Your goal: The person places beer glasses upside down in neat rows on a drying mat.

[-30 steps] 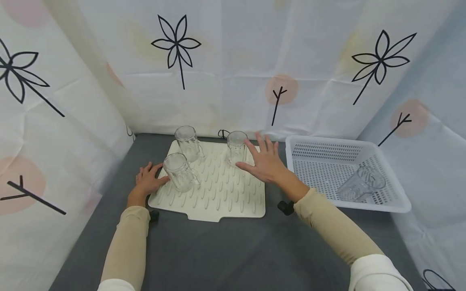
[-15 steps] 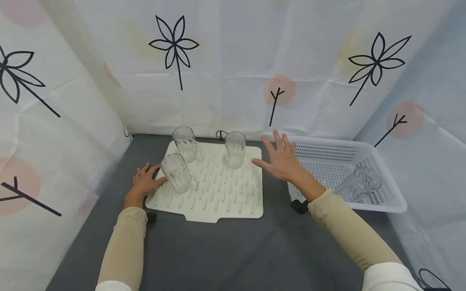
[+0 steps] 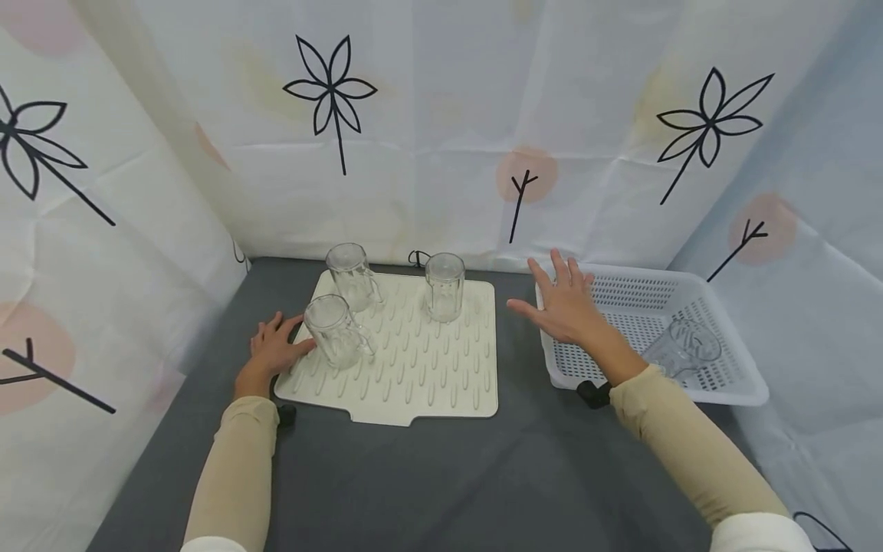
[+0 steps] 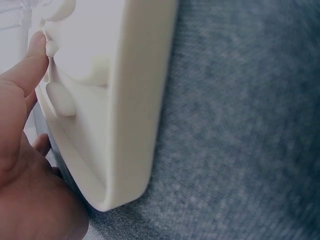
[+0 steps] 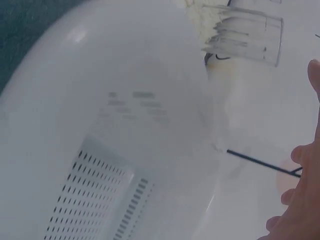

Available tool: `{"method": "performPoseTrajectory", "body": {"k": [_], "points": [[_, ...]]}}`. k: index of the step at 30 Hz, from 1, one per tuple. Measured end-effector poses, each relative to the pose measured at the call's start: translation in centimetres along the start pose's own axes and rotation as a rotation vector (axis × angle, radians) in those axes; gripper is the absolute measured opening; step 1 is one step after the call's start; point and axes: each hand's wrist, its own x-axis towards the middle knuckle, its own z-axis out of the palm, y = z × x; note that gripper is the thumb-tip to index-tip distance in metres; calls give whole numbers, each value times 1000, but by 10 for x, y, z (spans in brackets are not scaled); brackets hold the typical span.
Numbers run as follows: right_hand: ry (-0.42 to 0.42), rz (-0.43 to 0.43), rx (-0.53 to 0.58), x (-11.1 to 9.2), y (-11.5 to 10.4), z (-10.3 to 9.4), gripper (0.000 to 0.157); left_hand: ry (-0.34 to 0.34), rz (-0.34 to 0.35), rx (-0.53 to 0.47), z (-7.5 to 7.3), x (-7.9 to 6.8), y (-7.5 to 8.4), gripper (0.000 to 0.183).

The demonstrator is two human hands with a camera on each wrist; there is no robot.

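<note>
My left hand (image 3: 276, 349) rests at the left edge of a cream ribbed drying mat (image 3: 428, 383), its thumb over the raised rim in the left wrist view. Right beside that thumb stands a clear glass mug (image 3: 334, 337). Behind it is a second glass mug (image 3: 352, 280), and a third glass mug (image 3: 444, 291) stands at the back right of the mat. My right hand (image 3: 569, 310), fingers spread and holding nothing, is over the left side of a white perforated basket (image 3: 741, 376). Inside the basket a glass mug (image 3: 679, 349) lies tilted, partly hidden by my forearm.
A dark grey cloth (image 3: 441, 491) covers the table. White patterned curtains (image 3: 441, 115) close off the back and both sides. Between mat and basket runs a narrow strip of table.
My right hand has moved right, away from the mug at the back right of the mat, to over the basket. The left hand stays at the mat's edge.
</note>
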Motion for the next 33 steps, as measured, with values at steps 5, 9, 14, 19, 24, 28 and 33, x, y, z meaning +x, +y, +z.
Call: {"method": "performPoseTrajectory", "body": {"k": [5, 9, 14, 19, 24, 28, 33], "points": [[-3, 31, -20, -5, 14, -8, 92, -3, -4, 0, 0, 1, -1, 79], [-3, 53, -26, -9, 25, -13, 92, 8, 2, -4, 0, 1, -3, 79], [-19, 73, -32, -16, 40, -16, 92, 8, -1, -14, 1, -1, -5, 79], [-37, 90, -39, -23, 56, -18, 93, 1, -3, -24, 2, -2, -4, 79], [-29, 110, -65, -28, 72, -22, 96, 7, 3, -24, 2, 0, -3, 80], [-32, 119, -82, -33, 83, -28, 98, 7, -5, -21, 2, 1, -3, 80], [-35, 135, -93, -43, 96, -35, 98, 2, -5, -33, 2, 2, -3, 81]]}}
